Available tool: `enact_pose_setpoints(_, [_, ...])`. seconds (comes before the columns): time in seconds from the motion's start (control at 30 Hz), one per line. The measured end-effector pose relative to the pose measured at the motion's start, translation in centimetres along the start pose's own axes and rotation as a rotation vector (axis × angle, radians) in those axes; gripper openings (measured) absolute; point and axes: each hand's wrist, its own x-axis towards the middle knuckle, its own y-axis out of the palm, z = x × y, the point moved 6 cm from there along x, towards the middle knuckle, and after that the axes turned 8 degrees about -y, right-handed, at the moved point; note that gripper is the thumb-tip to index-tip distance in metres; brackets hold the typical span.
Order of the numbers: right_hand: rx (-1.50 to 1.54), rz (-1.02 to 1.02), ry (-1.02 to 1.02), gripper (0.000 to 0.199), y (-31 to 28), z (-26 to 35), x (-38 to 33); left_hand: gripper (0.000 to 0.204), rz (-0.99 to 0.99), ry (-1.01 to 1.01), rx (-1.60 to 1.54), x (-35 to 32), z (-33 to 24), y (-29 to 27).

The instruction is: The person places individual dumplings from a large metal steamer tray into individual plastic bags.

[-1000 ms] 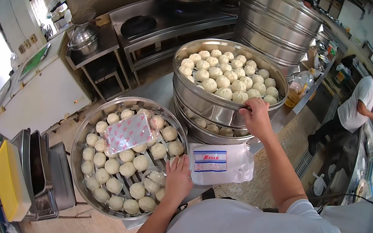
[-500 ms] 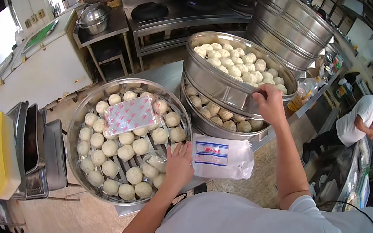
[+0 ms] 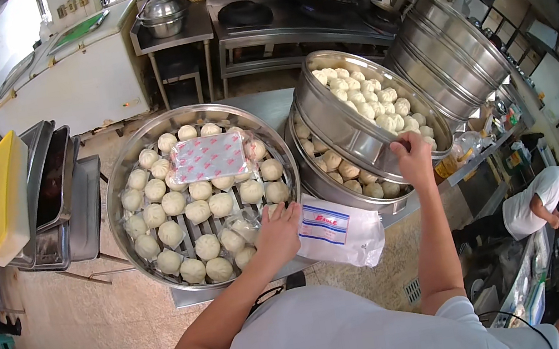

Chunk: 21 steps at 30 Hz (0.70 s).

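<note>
A wide round steel steamer tray point(image 3: 121, 170) in front of me holds several white dough buns point(image 3: 175, 203) and a flat printed plastic packet point(image 3: 209, 157). My left hand point(image 3: 277, 232) rests on its near right rim, beside a thin clear plastic bag point(image 3: 244, 224) lying over some buns. To the right stand stacked steel steamer tiers point(image 3: 337, 126) filled with buns point(image 3: 368, 92). My right hand point(image 3: 413, 158) grips the near rim of the top tier. A stack of white plastic bags point(image 3: 338, 231) lies between the two trays.
A yellow lidded box point(image 3: 2, 198) and steel pans point(image 3: 57, 186) sit at the left. More steamer tiers point(image 3: 446, 59) stand at the right, woks point(image 3: 247, 13) on a stove behind. Another person in a white shirt point(image 3: 537, 204) bends at far right.
The view has drifted slightly. My right hand stays on the top tier's rim, and my left hand stays at the near rim of the big tray.
</note>
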Motion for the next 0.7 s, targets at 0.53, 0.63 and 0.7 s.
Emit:
enact_pose_setpoints(0.53, [-0.136, -0.053, -0.183, 0.020, 4.5, -1.4, -8.0, 0.056, -0.058, 0.069, -0.037, 0.2, -0.3, -0.4])
enact_pose_setpoints(0.63, [-0.139, -0.034, -0.163, 0.022, 5.1, -1.3, -8.7, 0.056, -0.030, 0.067, -0.043, 0.3, -0.4, -0.5])
enact_pose_setpoints(0.7, [-0.161, -0.096, -0.232, 0.020, 5.1, -0.4, -9.0, 0.056, -0.046, 0.074, -0.056, 0.3, -0.3, -0.4])
